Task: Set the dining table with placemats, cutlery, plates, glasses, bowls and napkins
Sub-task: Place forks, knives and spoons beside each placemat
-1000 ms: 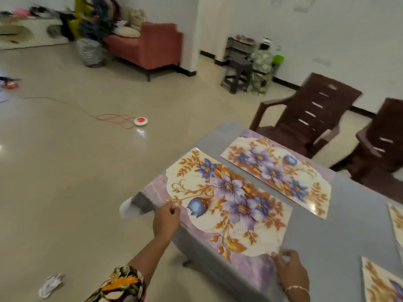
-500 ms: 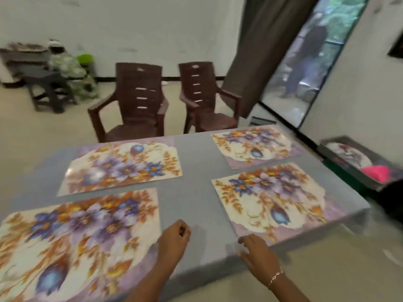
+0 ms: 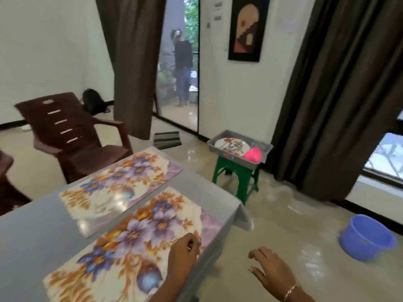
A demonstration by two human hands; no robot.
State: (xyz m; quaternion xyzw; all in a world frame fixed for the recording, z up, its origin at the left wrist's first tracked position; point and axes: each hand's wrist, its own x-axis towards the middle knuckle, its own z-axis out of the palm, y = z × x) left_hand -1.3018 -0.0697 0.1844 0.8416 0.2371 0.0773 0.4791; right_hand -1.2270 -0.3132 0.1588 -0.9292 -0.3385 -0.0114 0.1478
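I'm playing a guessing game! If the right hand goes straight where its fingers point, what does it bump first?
Probably the side edge of the grey table, by the near flowered placemat. The right hand is over the floor, fingers aimed that way; its height is unclear.

Soft daylight from the glass door (image 3: 177,68), floor glare, motion-blurred, bowed edges.

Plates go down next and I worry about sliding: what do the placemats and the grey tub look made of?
Near placemat and far placemat: probably laminated or plastic sheet, glossy; bright glare mirrors off them. Grey tub: likely moulded plastic, matte, lipped rim.
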